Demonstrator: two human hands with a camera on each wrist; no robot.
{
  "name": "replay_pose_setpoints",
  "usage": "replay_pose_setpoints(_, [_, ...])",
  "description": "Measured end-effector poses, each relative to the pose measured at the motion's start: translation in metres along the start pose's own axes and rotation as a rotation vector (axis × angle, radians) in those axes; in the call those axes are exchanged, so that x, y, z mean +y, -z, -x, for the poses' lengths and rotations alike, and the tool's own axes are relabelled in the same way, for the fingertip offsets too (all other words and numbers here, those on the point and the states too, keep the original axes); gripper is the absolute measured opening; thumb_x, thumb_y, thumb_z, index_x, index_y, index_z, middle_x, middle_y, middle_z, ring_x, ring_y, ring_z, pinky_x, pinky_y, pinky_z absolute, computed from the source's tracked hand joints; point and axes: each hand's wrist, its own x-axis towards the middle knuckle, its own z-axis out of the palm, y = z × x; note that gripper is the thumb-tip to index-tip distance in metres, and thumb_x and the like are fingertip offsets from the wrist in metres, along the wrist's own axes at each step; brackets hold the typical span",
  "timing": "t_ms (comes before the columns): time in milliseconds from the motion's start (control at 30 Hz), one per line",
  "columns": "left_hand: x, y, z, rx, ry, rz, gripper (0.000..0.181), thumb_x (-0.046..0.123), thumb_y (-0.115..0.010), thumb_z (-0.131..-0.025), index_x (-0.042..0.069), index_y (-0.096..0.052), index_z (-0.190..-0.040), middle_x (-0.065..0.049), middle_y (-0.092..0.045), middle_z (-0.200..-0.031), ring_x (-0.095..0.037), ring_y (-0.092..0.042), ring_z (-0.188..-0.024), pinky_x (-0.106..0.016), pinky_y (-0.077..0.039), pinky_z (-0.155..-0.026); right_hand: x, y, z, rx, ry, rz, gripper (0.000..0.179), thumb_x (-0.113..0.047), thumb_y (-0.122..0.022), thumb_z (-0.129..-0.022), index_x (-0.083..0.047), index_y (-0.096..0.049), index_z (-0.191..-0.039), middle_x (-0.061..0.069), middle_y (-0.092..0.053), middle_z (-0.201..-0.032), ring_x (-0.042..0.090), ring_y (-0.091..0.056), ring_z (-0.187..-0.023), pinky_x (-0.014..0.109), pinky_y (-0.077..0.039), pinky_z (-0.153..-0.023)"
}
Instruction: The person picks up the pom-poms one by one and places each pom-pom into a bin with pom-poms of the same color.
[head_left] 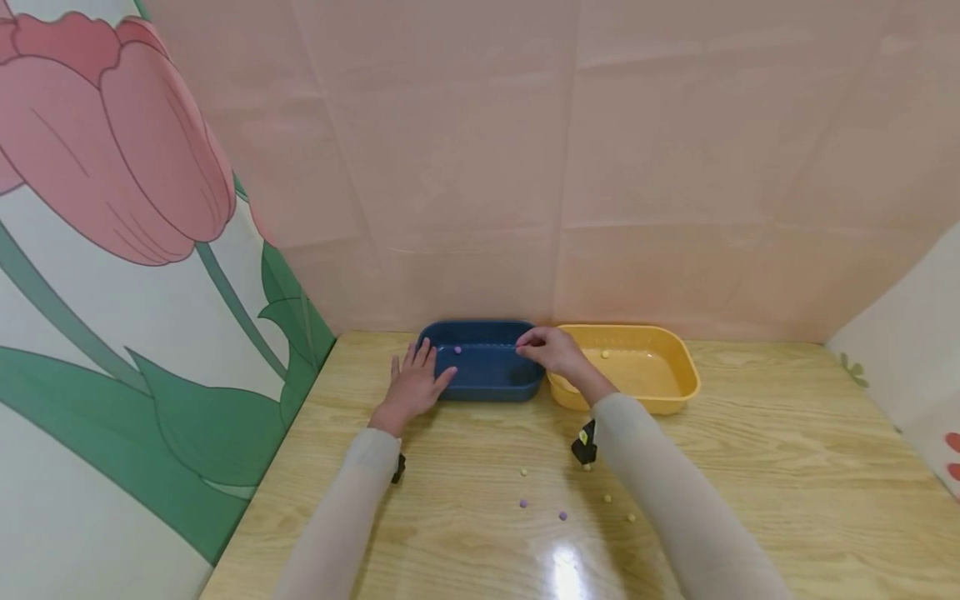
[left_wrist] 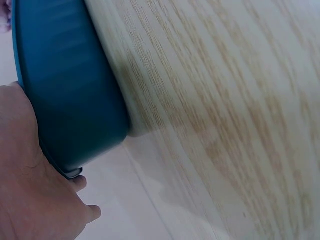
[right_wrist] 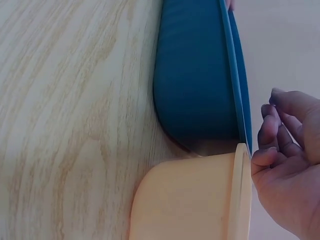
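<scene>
A big pink sheet (head_left: pixel 450 150) with fold lines hangs at the back, and a white wall (head_left: pixel 187 325) with huge pink tulips stands on the left. The wood counter (head_left: pixel 795 433) runs up to the bottom of the sheet, with stripy grain and one bright shiny spot near the front. A pale wall (head_left: pixel 900 358) with leaf shapes leans in on the right. The yellow tray (head_left: pixel 645 377) and the blue tray (head_left: pixel 487 392) sit side by side near the back edge, with a wide stretch of wood to the right of the yellow one and a smaller strip to the left of the blue one. The left hand (head_left: pixel 412 385) rests on the blue tray's left end, fingers spread apart. The right hand (head_left: pixel 551 348) is up over the blue tray's right end, fingertips close together; I cannot tell if they pinch anything. One purple ball (head_left: pixel 458 350) is in the blue tray and one yellow ball (head_left: pixel 605 354) in the yellow tray. On the front wood lie two more purple balls (head_left: pixel 523 503) and four more yellow balls (head_left: pixel 631 518), well apart from the trays.
</scene>
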Motion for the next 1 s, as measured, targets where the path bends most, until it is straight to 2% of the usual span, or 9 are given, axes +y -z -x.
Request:
replay_pose_setpoints(333, [0.000,-0.001,-0.001,0.005,0.003,-0.010,0.082,0.063,-0.022,-0.106,0.004,-0.022,-0.161,-0.012,-0.006,-0.170,-0.036,-0.001,-0.157,-0.063,-0.001,-0.121,-0.009,0.007,0.003,0.001,-0.004,-0.070,0.024,-0.025,-0.069,-0.098,-0.009,-0.073,-0.115,0.010,-0.071,-0.113,0.027,-0.063,-0.104,0.041,-0.052,-0.091])
replay_pose_setpoints(467, [0.000,-0.001,-0.001,0.007,-0.002,-0.013,0.082,0.064,-0.022,-0.106,0.004,-0.022,-0.161,-0.012,-0.007,-0.170,-0.037,-0.002,-0.156,-0.063,-0.002,-0.121,-0.009,0.010,0.005,-0.007,0.011,-0.066,0.028,-0.026,-0.069,-0.098,-0.006,-0.072,-0.118,0.010,-0.070,-0.114,0.027,-0.063,-0.104,0.042,-0.052,-0.092])
replay_pose_setpoints(867, [-0.001,0.000,0.000,0.014,-0.015,-0.004,0.082,0.064,-0.023,-0.105,0.004,-0.023,-0.161,-0.012,-0.008,-0.170,-0.037,-0.001,-0.156,-0.064,-0.004,-0.121,-0.010,0.018,0.016,-0.025,0.035,-0.070,0.023,-0.031,-0.070,-0.098,-0.013,-0.074,-0.112,0.006,-0.069,-0.109,0.024,-0.061,-0.100,0.039,-0.053,-0.088])
replay_pose_setpoints(1000, [0.000,0.000,0.000,0.020,-0.015,-0.001,0.081,0.063,-0.023,-0.106,0.003,-0.024,-0.161,-0.013,-0.009,-0.170,-0.037,-0.001,-0.156,-0.064,-0.004,-0.121,-0.014,0.018,0.024,-0.044,0.062,-0.069,0.025,-0.031,-0.071,-0.097,-0.012,-0.074,-0.114,0.005,-0.070,-0.106,0.024,-0.061,-0.097,0.037,-0.053,-0.086])
